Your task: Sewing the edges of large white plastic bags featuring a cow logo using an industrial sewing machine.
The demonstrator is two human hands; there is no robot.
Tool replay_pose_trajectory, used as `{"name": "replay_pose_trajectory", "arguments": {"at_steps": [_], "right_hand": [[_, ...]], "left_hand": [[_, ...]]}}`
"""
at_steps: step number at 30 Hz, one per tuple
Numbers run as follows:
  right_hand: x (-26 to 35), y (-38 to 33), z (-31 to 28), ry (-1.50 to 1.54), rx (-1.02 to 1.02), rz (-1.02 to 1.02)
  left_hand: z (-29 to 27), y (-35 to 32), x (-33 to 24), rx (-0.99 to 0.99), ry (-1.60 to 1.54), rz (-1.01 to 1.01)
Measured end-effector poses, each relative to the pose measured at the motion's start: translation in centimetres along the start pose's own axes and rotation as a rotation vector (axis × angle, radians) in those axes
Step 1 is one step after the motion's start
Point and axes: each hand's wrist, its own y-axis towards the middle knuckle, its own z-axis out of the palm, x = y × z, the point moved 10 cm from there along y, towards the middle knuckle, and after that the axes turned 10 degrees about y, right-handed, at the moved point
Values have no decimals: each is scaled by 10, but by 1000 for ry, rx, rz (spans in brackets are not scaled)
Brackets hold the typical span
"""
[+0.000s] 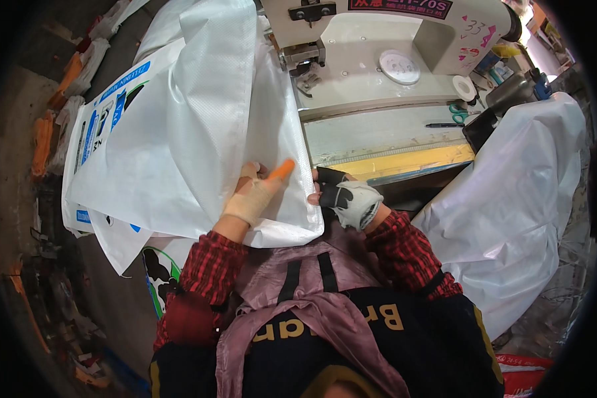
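A large white woven plastic bag (209, 119) with blue and black print spreads over the left and middle, its near folded edge by my lap. My left hand (249, 196), with a beige wrap and an orange finger cover (282, 170), lies against the bag's inner face. Its orange-covered finger points outward, apart from the other fingers. At the bag's right edge, my right hand (351, 199), in a white and black fingerless glove, pinches the rim between thumb and fingers. Part of its fingertips is hidden behind the fabric.
An industrial sewing machine (371, 40) stands beyond my hands, its bed beside the bag. A yellow strip (404, 162) edges the table. Green-handled scissors (458, 113), a pen (444, 125) and a white thread spool (464, 87) lie rightward. More white sacking (511, 205) hangs at right.
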Motion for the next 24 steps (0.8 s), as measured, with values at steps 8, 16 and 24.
{"name": "replay_pose_trajectory", "arguments": {"at_steps": [8, 16, 24], "right_hand": [[1, -6, -8, -295, -219, 236], [12, -4, 15, -649, -250, 226], [10, -10, 18, -468, -302, 186]], "left_hand": [[-13, 4, 14, -436, 504, 349], [-26, 21, 49, -51, 420, 146], [-46, -17, 10, -385, 656, 368]]}}
